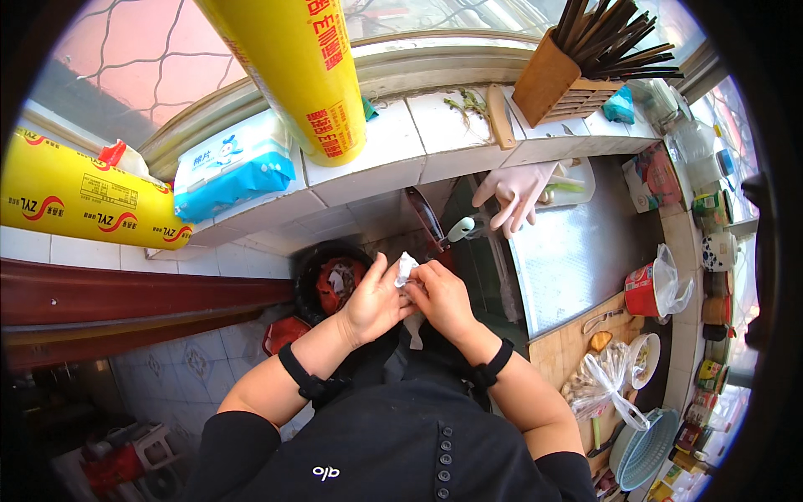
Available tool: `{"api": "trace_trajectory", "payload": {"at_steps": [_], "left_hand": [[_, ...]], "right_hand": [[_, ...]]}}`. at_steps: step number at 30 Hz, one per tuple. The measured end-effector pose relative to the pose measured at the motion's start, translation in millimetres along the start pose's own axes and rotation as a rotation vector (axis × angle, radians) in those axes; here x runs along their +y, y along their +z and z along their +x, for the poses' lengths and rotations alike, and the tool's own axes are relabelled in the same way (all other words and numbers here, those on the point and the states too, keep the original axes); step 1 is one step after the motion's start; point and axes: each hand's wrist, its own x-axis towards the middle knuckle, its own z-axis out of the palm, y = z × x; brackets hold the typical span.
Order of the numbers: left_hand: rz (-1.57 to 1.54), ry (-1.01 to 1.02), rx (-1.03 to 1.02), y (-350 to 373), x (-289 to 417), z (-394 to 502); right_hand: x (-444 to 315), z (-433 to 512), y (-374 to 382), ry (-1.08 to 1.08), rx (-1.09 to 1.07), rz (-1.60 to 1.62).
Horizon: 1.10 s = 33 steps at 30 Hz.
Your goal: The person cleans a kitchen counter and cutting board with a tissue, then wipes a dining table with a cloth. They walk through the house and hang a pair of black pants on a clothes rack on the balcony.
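In front of my dark shirt, both hands are close together. My left hand [374, 306] is turned palm up, thumb apart from the fingers. My right hand [444, 300] pinches a crumpled white tissue [406, 267] against the left fingers, whose tips are partly hidden. A second pale strip [414, 331], probably tissue too, hangs below the hands. Beyond my left hand, on the floor, stands a black-lined bin [305, 276] with a red bag [326, 292] and scraps in it.
A metal worktop [564, 263] is at right, with pale rubber gloves [517, 191] over its corner. On the tiled ledge [389, 150] are a wet-wipe pack [232, 166], a yellow cling-film roll [301, 81], a wooden-handled knife [500, 117] and a chopstick holder [549, 85]. A cutting board [555, 351] holds bagged food [599, 376].
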Motion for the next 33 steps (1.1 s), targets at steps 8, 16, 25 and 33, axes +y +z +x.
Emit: {"api": "trace_trajectory", "payload": {"at_steps": [8, 16, 25, 33], "left_hand": [[-0.287, 0.002, 0.022, -24.1, 5.9, -25.1], [0.175, -0.041, 0.091, -21.7, 8.9, -45.6], [0.473, -0.325, 0.263, -14.5, -33.2, 0.6], [0.665, -0.321, 0.347, 18.4, -40.5, 44.1]], "right_hand": [[-15.7, 5.1, 4.2, 0.028, 0.105, 0.16], [51.1, 0.6, -12.5, 0.198, 0.072, -0.117], [187.0, -84.2, -168.5, 0.687, 0.608, -0.411], [296.9, -84.3, -238.1, 1.131, 0.656, -0.512]]}}
